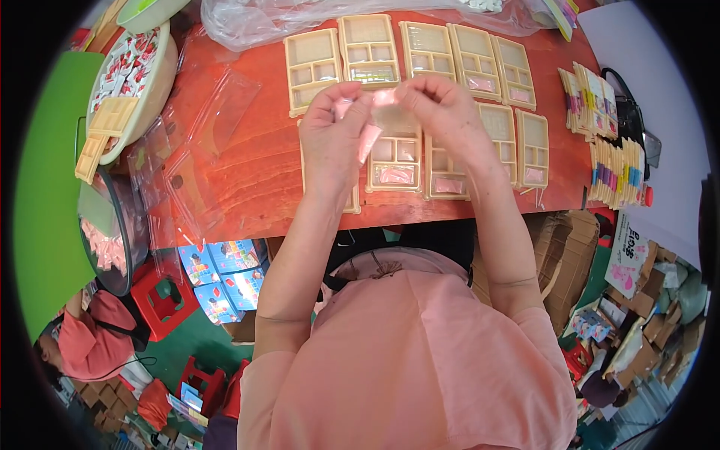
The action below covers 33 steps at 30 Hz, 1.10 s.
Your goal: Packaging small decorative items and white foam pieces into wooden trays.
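Note:
Above the middle of the table, my left hand (337,129) is closed on small pink packets, and one pink packet (369,142) sticks out below its fingers. My right hand (444,112) pinches another pink packet (385,97) that spans the gap between my fingertips. Beneath the hands lie beige compartment trays (313,49) in two rows, partly covered by my hands and forearms. Several trays hold a pink packet in the near compartment, such as the packet (395,175) just below my hands. A greenish packet (373,76) lies in one far-row tray.
At the left stand a cream basin (169,71) of red-and-white packets and a dark-rimmed tub (112,280) of pink packets. Clear plastic covers (217,112) lie on the red table (262,172). Bundled sticks (619,171) are at the right; a plastic bag (255,22) is at the back.

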Each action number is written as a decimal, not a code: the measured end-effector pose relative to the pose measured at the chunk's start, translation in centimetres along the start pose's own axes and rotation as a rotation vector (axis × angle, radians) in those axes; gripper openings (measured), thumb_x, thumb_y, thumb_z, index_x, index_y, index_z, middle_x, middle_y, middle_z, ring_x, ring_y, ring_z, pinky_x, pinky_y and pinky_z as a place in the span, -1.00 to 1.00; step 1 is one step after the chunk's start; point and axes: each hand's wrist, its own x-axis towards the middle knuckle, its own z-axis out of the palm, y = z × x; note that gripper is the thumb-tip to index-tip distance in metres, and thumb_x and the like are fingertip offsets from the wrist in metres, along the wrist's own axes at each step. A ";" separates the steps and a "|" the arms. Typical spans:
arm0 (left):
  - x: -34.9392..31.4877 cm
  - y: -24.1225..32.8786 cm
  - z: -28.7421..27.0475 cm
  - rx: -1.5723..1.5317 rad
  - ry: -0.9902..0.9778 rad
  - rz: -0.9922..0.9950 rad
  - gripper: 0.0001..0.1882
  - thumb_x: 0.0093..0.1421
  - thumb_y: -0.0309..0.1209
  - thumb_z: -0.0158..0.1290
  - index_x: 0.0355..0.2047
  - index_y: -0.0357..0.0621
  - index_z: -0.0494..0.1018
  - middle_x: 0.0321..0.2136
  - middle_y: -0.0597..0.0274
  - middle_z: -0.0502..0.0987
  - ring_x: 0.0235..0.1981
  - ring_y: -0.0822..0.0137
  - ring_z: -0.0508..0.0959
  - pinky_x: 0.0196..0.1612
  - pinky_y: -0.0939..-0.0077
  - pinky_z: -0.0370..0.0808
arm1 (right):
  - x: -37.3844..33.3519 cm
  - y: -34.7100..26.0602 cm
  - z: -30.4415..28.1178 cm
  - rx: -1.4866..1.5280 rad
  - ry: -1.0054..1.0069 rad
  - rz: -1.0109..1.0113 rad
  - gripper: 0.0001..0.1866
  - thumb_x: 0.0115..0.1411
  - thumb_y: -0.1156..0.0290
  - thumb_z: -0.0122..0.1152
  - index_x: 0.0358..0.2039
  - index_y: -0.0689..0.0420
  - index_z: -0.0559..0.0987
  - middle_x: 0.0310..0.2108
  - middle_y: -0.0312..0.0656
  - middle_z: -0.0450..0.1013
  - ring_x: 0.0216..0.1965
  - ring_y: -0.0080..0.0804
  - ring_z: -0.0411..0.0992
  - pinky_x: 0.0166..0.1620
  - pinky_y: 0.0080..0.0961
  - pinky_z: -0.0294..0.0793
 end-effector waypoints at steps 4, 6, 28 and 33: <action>0.2 1.4 -2.1 -0.022 0.030 0.026 -0.79 0.31 -0.62 0.14 -0.06 -0.25 0.50 -0.26 0.22 0.59 -0.32 0.48 0.59 -0.27 0.64 0.57 | 3.5 0.7 0.3 -0.163 0.157 -0.103 -0.73 0.27 0.29 0.34 -0.18 0.25 0.66 -0.36 -0.38 0.56 -0.31 -0.65 0.45 -0.22 -0.61 0.46; 0.2 1.8 -2.2 -0.011 0.057 0.045 -0.80 0.32 -0.62 0.13 -0.05 -0.25 0.50 -0.25 0.20 0.60 -0.33 0.48 0.59 -0.28 0.64 0.58 | 4.6 0.9 1.0 -0.279 0.171 -0.147 -0.71 0.27 0.27 0.35 -0.18 0.26 0.66 -0.35 -0.37 0.56 -0.31 -0.64 0.46 -0.22 -0.59 0.47; -3.3 3.8 -5.2 0.137 0.106 0.107 -0.76 0.30 -0.57 0.17 -0.03 -0.27 0.49 -0.36 0.25 0.58 -0.52 0.51 0.51 -0.47 0.62 0.47 | -0.6 -1.2 9.1 0.041 -0.165 -0.080 -0.81 0.33 0.40 0.26 -0.13 0.23 0.65 -0.30 -0.35 0.58 -0.30 -0.70 0.47 -0.23 -0.67 0.47; -2.5 4.9 -6.8 0.111 0.161 0.147 -0.71 0.23 -0.65 0.20 -0.03 -0.29 0.49 -0.36 0.25 0.58 -0.50 0.48 0.54 -0.47 0.62 0.49 | 2.1 0.1 8.9 -0.002 0.000 -0.225 -0.84 0.27 0.42 0.27 -0.21 0.23 0.64 -0.41 -0.40 0.53 -0.39 -0.76 0.39 -0.39 -0.74 0.33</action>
